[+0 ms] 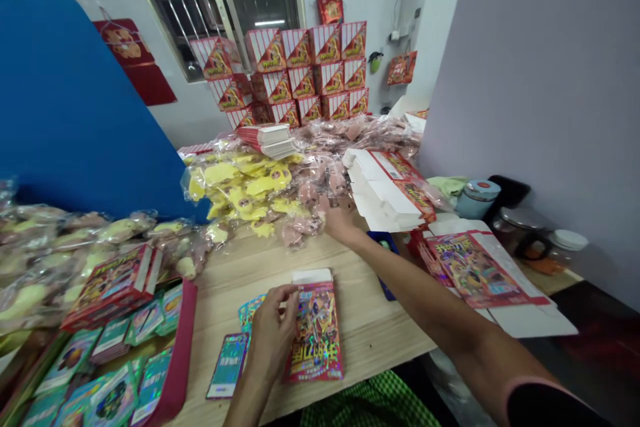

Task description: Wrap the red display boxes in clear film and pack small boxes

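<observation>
My left hand (274,321) has its fingers curled in at the left edge of a flat, shiny red printed box (320,337), whose white end flap is open at the top. Beside that hand lie teal cards (227,367), one partly under the wrist. My right hand (341,223) reaches forward into the near edge of a heap of pink toys in clear bags (313,177). Its fingertips blend with the bags, so their grip is unclear. Just left of it are yellow bagged toys (245,187).
A pink-rimmed tray (187,347) of cards stands at left, with a red box (115,283) on it. Flattened boxes (480,267) and white-sided cartons (385,193) lie at right, near jars (555,250). Stacked boxes (305,77) rise behind. Blue (85,100) and grey (540,100) partitions flank the table.
</observation>
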